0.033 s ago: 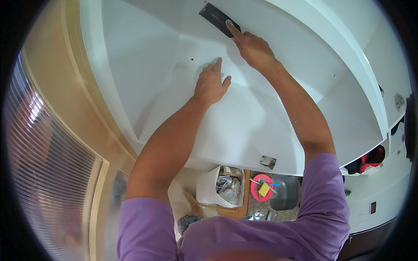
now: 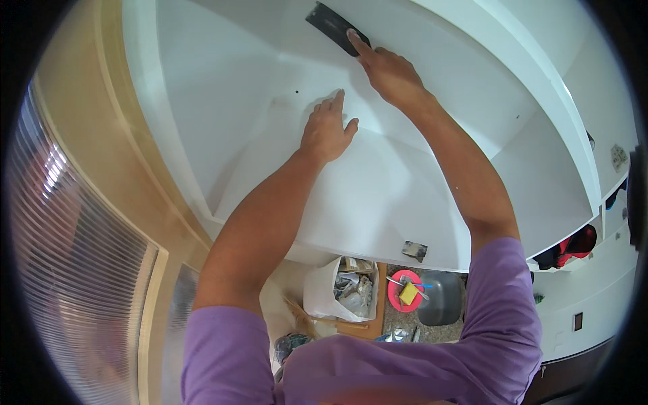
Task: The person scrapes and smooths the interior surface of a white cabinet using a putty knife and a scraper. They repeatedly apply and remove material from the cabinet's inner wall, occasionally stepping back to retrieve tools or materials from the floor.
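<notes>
My right hand (image 2: 391, 75) is closed around the near end of a flat black scraper (image 2: 329, 27), its thumb lying along the top. The scraper's long rectangular face lies at or close to the back wall of a white cabinet (image 2: 405, 202); whether it touches cannot be made out. To the left and nearer, my left hand (image 2: 326, 128) holds nothing. Its fingers stretch forward near the cabinet's inner corner, the thumb apart. A small dark hole (image 2: 297, 92) marks the white panel beside it. At the cabinet's front edge lies a small grey and pale folded piece (image 2: 414, 251), possibly sandpaper.
Below the cabinet are a white bin (image 2: 319, 290) full of rubbish, a pink bowl (image 2: 397, 302) with a yellow sponge (image 2: 409, 293), and a metal sink (image 2: 442, 300). A ribbed-glass door (image 2: 81, 223) in a wooden frame stands at left. Red and black items (image 2: 577, 246) sit at right.
</notes>
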{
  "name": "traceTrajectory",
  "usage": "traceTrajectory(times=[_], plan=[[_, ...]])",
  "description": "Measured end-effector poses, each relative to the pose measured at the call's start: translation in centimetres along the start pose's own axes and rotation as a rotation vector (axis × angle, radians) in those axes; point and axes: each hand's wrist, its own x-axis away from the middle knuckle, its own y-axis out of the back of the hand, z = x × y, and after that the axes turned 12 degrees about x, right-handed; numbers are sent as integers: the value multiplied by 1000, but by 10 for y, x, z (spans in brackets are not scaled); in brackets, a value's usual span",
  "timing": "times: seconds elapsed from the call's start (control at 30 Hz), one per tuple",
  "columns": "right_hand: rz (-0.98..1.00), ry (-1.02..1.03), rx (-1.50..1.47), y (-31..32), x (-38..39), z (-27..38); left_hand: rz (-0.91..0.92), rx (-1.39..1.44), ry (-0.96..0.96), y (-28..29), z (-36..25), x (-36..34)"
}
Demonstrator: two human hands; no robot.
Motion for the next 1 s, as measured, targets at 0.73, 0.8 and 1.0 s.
traceTrajectory(times=[0.73, 0.8, 1.0], plan=[[11, 20, 54, 16, -14, 4, 39, 44, 37, 8, -1, -4], [40, 17, 55, 19, -13, 5, 45, 50, 54, 12, -1, -6], [38, 12, 19, 27, -14, 7, 59, 64, 56, 12, -4, -5]])
